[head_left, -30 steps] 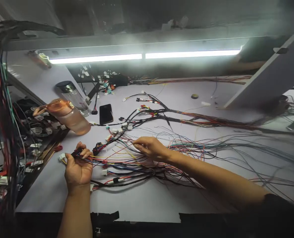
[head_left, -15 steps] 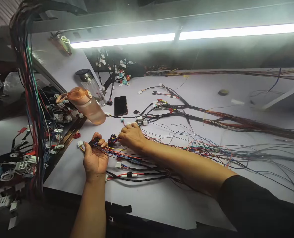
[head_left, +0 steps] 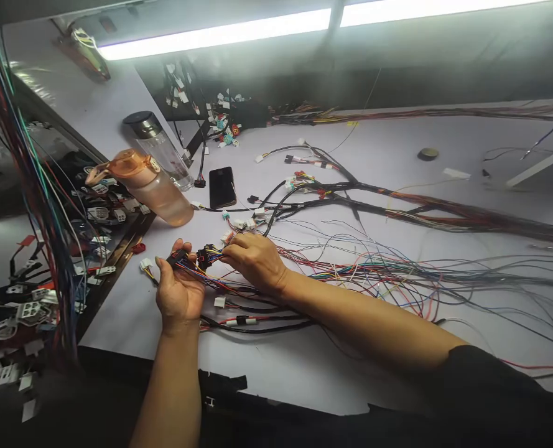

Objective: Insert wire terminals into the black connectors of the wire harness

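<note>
Tube lights (head_left: 220, 35) above white table (head_left: 388, 149)

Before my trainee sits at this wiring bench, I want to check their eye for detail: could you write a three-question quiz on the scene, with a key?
1. True or false: the flat, black rectangular phone lies on the white tabletop.
2. What does the person's left hand hold? A) the phone; B) a black plastic connector; C) a bottle.
3. Fill in: beside the clear cylindrical bottle is a translucent pinkish bottle whose lid is ____.
Key: 1 true; 2 B; 3 orange.
</note>
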The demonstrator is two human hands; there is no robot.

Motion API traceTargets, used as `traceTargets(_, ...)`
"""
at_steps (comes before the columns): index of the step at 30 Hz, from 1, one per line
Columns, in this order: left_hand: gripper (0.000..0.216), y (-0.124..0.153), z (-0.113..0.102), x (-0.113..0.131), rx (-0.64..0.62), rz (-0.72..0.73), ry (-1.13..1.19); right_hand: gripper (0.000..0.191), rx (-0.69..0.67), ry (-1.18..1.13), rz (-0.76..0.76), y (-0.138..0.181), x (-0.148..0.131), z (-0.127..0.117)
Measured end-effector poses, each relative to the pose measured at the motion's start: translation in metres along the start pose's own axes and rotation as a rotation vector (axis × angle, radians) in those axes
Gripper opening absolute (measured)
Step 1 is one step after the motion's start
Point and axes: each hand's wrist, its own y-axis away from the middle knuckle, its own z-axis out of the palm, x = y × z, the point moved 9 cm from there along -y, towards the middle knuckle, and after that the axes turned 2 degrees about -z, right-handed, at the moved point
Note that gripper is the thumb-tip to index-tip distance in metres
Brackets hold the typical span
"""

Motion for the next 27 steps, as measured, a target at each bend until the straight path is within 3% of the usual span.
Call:
traceTargets(11,0.053,0.0,0.005,-0.008,0.027,-0.034,-0.036,0.028,0.09,-0.043,-0.024,0.008,0.004,0.003)
traceTargets(27,0.053,-0.003,0.008,-0.018,0.015,-0.06,-0.085,0.03,0.109,-0.159,-0.027,0.015,0.005,0.005)
